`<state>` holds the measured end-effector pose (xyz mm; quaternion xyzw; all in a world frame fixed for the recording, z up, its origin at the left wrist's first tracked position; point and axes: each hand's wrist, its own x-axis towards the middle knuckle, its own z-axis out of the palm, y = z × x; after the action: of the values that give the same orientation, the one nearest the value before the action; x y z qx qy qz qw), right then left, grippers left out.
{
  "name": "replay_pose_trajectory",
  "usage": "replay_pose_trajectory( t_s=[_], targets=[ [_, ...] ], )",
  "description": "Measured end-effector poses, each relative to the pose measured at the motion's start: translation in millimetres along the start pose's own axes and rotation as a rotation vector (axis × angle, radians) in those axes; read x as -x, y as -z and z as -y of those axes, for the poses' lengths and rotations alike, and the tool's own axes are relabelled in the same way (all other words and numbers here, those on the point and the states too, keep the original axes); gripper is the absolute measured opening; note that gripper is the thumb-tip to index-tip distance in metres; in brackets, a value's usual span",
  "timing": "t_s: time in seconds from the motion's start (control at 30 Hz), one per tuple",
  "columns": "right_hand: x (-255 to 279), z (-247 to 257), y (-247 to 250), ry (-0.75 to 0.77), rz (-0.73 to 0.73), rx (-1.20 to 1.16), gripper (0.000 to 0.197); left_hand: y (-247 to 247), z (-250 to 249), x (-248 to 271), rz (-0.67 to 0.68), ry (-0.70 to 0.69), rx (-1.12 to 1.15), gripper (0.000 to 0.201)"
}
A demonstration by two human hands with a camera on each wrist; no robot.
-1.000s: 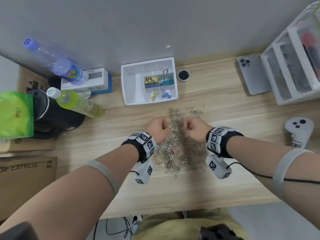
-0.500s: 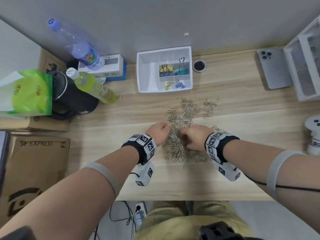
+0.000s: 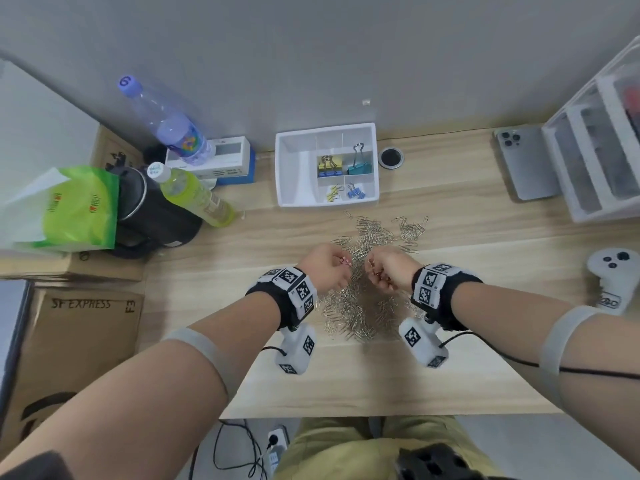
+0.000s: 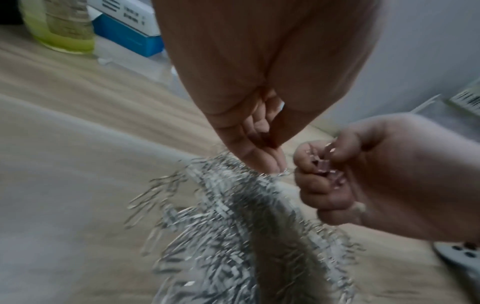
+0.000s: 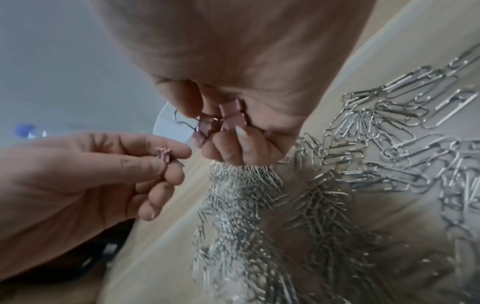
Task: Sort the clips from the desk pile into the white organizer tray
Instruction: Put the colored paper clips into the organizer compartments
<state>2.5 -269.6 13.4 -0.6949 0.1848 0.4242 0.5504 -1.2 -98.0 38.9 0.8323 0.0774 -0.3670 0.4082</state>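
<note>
- The left hand point(image 5: 78, 174) pinches one small pink binder clip point(image 5: 163, 154) between thumb and forefinger, its wire handles pointing away from the fingertips towards the desk.
- The right hand point(image 5: 233, 61) curls its fingers round several pink binder clips point(image 5: 231, 117), lying at mixed angles in the palm.
- Both hands hover just above the pile of silver paper clips point(image 3: 360, 306), a strip running away from the person towards the white organizer tray point(image 3: 294, 174) by the wall.
- Half a second ago both fists were lower, down in the pile; now they are lifted and turned towards each other.
- The cardboard box point(image 3: 69, 341) reads "SF EXPRESS"; the bottle cap point(image 3: 126, 81) bears a "6".
</note>
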Motion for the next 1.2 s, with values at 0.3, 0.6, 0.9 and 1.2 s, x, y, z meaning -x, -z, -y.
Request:
replay_pose_trajectory(
  t_s=[0.3,0.6,0.9,1.2],
  targets=[
    [3.7,12.0,4.4,-0.022,0.023,-0.419,0.036,3.3,-35.9,5.1,-0.072,-0.233,-0.067,0.01],
    [-5.9,17.4,-4.2,-0.106,0.083,-0.663,0.039,6.8,-34.5,-1.1,-0.067,-0.24,0.104,0.019],
    [-19.9,27.7,10.5,-0.081,0.042,-0.587,0.028,30.7,-35.0,-16.7,-0.292,-0.141,0.078,0.023],
    [-31.6,117.6,63.0,0.093,-0.124,-0.626,0.018,68.5,-2.9,-33.1,-0.041,0.155,-0.244,0.032]
  ],
)
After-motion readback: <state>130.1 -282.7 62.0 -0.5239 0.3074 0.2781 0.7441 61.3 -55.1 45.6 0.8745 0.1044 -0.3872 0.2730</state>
